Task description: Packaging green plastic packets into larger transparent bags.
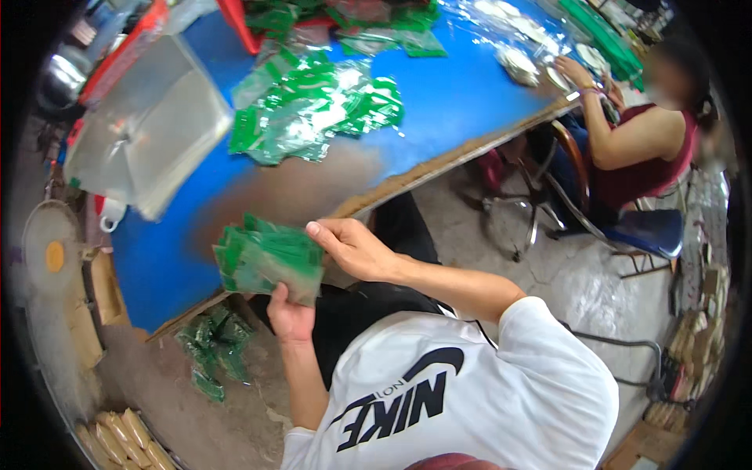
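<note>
Stack of flat green-and-clear plastic packets (270, 262) sits in both your hands, held above your lap, just off the near edge of the blue table (462, 94). Your left hand (291, 313) grips the stack from below, fingers closed on its lower edge. Your right hand (352, 247) clamps the stack's right side, thumb along the top corner. Both hands are closed on the packets, nothing loose.

Below the stack, more green packets in a loose bundle (213, 348) lie on the concrete floor (564, 282), near the table edge. Tan oblong packs (121, 439) lie at lower left; can't tell what holds them.

Farther out on the table: a spread pile of the same green-and-clear packets (317, 110), well apart from your hands. To its left, a clear plastic bin (149, 125), tilted. Beyond that, another scatter of green packets (368, 27) at the far edge, beside a red tray (239, 23).

Far right, a second person in a dark red sleeveless top (642, 157) sits on a metal-frame chair with a blue seat (642, 231), their hand (576, 72) on the table near pale round items (521, 63); too blurred to tell what those are.
</note>
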`<state>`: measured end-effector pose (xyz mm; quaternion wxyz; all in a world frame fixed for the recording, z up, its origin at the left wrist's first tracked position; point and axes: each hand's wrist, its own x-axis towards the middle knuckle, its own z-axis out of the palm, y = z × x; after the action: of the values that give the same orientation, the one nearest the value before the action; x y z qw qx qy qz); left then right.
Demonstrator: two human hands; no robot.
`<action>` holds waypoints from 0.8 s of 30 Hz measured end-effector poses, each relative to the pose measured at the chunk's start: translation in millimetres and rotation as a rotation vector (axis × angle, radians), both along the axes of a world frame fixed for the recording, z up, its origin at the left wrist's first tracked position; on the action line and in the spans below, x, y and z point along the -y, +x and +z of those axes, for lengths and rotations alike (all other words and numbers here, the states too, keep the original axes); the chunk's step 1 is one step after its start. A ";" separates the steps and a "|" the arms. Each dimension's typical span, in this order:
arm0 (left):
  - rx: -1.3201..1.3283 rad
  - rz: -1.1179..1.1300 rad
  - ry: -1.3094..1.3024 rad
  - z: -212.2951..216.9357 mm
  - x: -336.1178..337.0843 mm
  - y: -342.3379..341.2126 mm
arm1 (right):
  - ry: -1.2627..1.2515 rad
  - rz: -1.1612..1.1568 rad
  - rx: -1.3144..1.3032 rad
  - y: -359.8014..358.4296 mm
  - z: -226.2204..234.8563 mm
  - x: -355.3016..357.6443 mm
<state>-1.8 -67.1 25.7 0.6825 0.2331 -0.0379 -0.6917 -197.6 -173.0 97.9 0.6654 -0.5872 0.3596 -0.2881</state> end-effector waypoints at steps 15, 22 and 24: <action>-0.124 -0.055 -0.170 -2.6 -46.4 43.8 | -0.268 0.310 -1.244 -208.4 49.7 -27.4; 0.084 -0.006 0.024 10.1 -32.4 16.2 | -0.634 0.054 -0.444 -91.6 46.5 79.8; 0.153 0.017 0.026 12.2 -32.2 13.3 | -1.099 -0.104 -0.502 -41.7 19.9 125.5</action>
<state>11.4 -34.8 37.9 0.6803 0.2944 -0.0789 -0.6665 -239.2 -298.6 117.8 0.1450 -0.8766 0.3322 -0.3164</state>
